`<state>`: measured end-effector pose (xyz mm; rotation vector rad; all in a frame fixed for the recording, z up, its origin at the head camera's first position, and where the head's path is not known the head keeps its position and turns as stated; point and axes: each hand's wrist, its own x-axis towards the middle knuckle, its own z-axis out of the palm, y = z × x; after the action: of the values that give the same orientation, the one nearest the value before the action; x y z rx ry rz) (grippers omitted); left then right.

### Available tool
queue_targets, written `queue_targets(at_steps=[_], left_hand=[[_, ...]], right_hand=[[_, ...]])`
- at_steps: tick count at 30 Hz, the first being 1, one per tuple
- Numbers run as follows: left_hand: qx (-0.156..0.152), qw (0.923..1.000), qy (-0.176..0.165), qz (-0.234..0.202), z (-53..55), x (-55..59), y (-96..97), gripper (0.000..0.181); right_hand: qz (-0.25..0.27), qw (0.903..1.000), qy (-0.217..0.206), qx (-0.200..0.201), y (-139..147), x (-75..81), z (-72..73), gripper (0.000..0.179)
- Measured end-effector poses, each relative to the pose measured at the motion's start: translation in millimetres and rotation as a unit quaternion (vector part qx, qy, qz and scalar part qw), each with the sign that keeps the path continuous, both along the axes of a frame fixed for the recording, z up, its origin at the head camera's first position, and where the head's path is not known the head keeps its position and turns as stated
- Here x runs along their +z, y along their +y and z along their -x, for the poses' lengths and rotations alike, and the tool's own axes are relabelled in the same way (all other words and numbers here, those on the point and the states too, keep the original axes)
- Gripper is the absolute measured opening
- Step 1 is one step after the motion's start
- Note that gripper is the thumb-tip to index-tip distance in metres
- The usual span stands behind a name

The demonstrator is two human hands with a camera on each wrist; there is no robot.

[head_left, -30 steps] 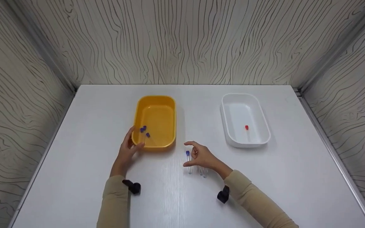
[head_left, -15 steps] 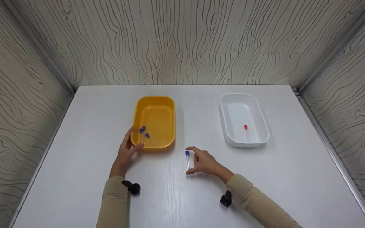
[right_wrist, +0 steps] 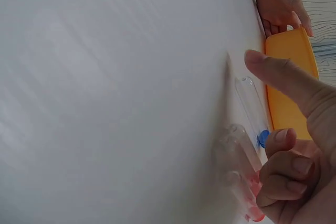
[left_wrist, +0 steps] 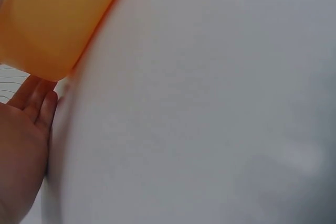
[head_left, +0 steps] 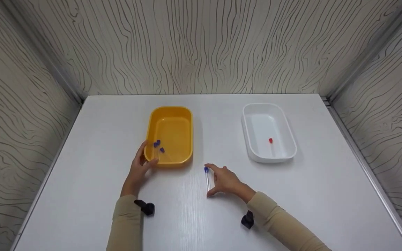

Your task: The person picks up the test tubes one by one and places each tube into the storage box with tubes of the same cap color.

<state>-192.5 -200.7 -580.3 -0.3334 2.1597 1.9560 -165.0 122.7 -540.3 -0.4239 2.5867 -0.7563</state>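
In the head view my left hand (head_left: 139, 172) holds the near left corner of the yellow tray (head_left: 187, 139), thumb over the rim and fingers along the outside. Several blue-capped tubes (head_left: 162, 150) lie in that tray. My right hand (head_left: 226, 180) spans a clear blue-capped test tube (head_left: 207, 179) lying on the table, forefinger near the cap and thumb near the rounded end. The right wrist view shows a gap between thumb and tube; the forefinger is hidden there. Several red-capped tubes (right_wrist: 244, 195) lie under this hand, its other fingers curled above them.
A white tray (head_left: 291, 139) stands at the right with one red-capped tube (head_left: 270, 141) in it. The white table (head_left: 173, 216) ends at a patterned back wall (head_left: 201, 48), with patterned walls at both sides.
My right hand has moved slightly nearer me, and its thumb and forefinger have spread to about the tube's length. The left hand and both trays have stayed in place.
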Motion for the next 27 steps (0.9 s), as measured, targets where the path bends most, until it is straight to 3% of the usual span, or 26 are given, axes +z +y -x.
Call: queue_targets(at_steps=[12, 27], left_hand=[[-0.006, 0.9998, 0.021, -0.002, -1.5, 1.9, 1.7, 0.078], [-0.006, 1.0, 0.001, -0.007, -0.7, 0.4, -0.1, 0.078]], right_hand=[[-0.03, 0.9988, 0.035, 0.014, -4.3, -1.7, 1.7, 0.101], [-0.034, 0.9984, 0.044, 0.009, -7.0, 0.5, 1.7, 0.097]])
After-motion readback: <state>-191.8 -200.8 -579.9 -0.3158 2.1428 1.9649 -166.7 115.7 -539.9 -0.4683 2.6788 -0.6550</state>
